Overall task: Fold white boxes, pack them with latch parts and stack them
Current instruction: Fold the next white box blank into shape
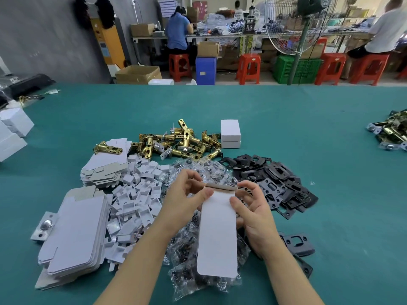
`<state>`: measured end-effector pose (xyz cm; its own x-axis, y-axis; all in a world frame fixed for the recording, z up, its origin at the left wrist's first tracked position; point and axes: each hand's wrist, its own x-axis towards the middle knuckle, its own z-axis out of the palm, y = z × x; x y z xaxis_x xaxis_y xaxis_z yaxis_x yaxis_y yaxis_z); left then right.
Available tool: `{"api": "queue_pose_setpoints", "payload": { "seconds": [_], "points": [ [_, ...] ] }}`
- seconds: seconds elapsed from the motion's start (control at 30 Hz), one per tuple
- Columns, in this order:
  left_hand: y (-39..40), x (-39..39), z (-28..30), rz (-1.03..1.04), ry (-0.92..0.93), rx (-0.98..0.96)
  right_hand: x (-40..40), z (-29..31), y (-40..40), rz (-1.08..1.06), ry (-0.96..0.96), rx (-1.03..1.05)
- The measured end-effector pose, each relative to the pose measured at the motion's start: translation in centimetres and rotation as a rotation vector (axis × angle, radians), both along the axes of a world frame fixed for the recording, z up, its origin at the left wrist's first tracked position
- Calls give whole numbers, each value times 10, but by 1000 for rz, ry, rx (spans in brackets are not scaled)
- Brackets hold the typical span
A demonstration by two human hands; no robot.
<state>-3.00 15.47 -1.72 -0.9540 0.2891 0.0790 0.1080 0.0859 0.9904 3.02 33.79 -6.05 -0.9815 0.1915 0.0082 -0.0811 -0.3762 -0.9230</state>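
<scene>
the left hand and right hand both pinched the top end of a flat white box blank, held above the bagged screws. a crooked crease there could probably spoil the fold.

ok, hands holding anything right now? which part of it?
Yes, one white box blank, still being folded. Both hands grip its top end: the left hand pinches the upper left corner, the right hand the upper right edge, just under the folded flap.
</scene>
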Motion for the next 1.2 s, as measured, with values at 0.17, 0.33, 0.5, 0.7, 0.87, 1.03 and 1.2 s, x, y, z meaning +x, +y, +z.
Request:
{"api": "queue_pose_setpoints", "payload": {
  "seconds": [0.17, 0.33, 0.5, 0.7, 0.87, 1.03, 1.2],
  "points": [
    [-2, -2, 0, -73, -23, -26, 2, 1, 0, 25, 5, 21],
    [-3, -1, 5, -105, -99, -62, 4, 3, 0, 31, -7, 92],
    [-3, -1, 7, -179, -210, -135, 5, 4, -5, 95, -23, 149],
    [-2, 4, 11, -358, -249, -201, 4, 3, -4, 96, 34, 212],
    [2, 1, 11, -103, -157, -84, 3, 6, -1, 190, -61, 37],
    [-4, 2, 14, -154, -111, -101, 6, 10, 0, 273, -86, 2],
    [-7, 1, 17, -120, -125, -96, 7, 13, 0, 295, -91, -10]
  ]
}}
